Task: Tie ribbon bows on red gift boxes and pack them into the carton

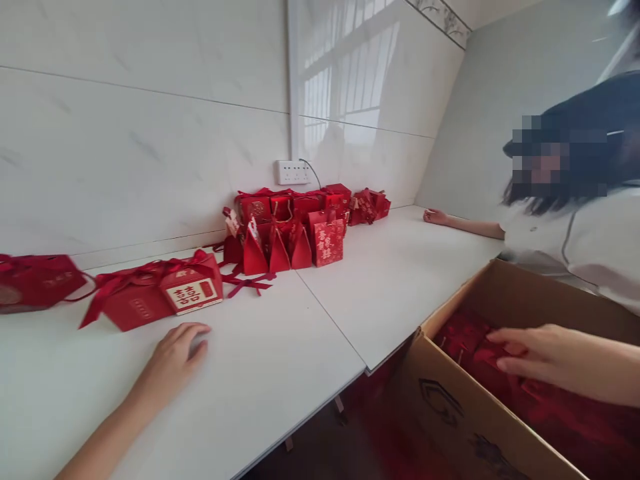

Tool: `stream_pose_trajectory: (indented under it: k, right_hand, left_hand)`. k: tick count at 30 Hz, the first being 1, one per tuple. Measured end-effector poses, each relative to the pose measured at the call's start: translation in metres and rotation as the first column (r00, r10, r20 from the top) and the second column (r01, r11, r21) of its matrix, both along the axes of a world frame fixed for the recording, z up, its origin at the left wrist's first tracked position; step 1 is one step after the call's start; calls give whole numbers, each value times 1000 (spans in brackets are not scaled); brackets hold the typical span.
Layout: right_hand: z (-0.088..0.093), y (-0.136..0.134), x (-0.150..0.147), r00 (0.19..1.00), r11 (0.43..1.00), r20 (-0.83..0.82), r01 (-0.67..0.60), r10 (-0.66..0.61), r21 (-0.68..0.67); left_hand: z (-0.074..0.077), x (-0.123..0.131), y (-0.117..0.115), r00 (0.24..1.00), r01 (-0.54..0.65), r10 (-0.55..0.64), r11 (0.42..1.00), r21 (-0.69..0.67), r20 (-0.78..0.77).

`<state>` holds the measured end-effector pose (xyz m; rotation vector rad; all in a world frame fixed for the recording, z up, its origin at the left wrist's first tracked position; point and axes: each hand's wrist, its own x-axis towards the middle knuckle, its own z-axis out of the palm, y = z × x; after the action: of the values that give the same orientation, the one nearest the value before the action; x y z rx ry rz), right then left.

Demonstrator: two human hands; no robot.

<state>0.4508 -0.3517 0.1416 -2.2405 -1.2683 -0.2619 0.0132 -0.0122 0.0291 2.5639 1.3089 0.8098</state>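
Observation:
My left hand (175, 360) lies palm down on the white tabletop (280, 360), fingers loosely spread and holding nothing. It rests just in front of a flat red gift box (165, 293) with a ribbon and a white label. My right hand (530, 357) reaches into an open cardboard carton (450, 400) at the lower right. Its fingers are stretched out over the red packages (465, 340) inside and touch them, without a visible grip.
A cluster of small red gift bags and boxes (295, 230) stands at the wall under a socket (293, 172). Another red box (35, 280) sits at the far left. Another person stands at the right, one hand (435, 216) on the table's far end.

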Motion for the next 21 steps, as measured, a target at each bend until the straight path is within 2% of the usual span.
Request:
stream_pose_trajectory:
  k: [1,2,3,5,7,8,10,12,14,17,21]
  right_hand:
    - [11,23,-10,989,972,-76,-138,126,-192]
    - [21,48,-24,959,900,-146,-279,243,-336]
    - [28,76,-40,935,855,-163,-354,315,-380]
    - [32,135,-81,857,782,-155,-512,491,-355]
    - [20,193,-125,743,676,-246,-668,622,-310]
    - [9,221,-146,712,657,-307,-701,631,-276]
    - [-15,273,-186,671,685,-403,-716,622,-136]
    - [-36,316,-218,641,682,-418,-729,644,-67]
    - [-50,351,-240,603,667,-439,-745,666,-11]
    - [-58,387,-254,513,614,-498,-788,700,52]
    - [-60,412,-252,379,517,-563,-850,734,102]
  left_hand:
    - [1,1,-3,1000,12,-12,1000,-23,20]
    - [2,2,-7,999,24,-22,999,-39,47]
    - [4,2,-10,997,33,-29,998,-52,75]
    - [6,3,-15,990,51,-40,995,-82,131]
    - [7,0,-17,982,66,-46,992,-104,181]
    - [7,-1,-17,978,72,-49,991,-109,203]
    - [7,-5,-17,966,77,-47,991,-109,255]
    - [7,-7,-16,947,75,-40,992,-99,318]
    - [6,-8,-14,920,71,-26,993,-99,392]
    - [6,-7,-11,861,44,38,988,-149,507]
    - [4,-5,-4,808,-26,148,976,-217,570]
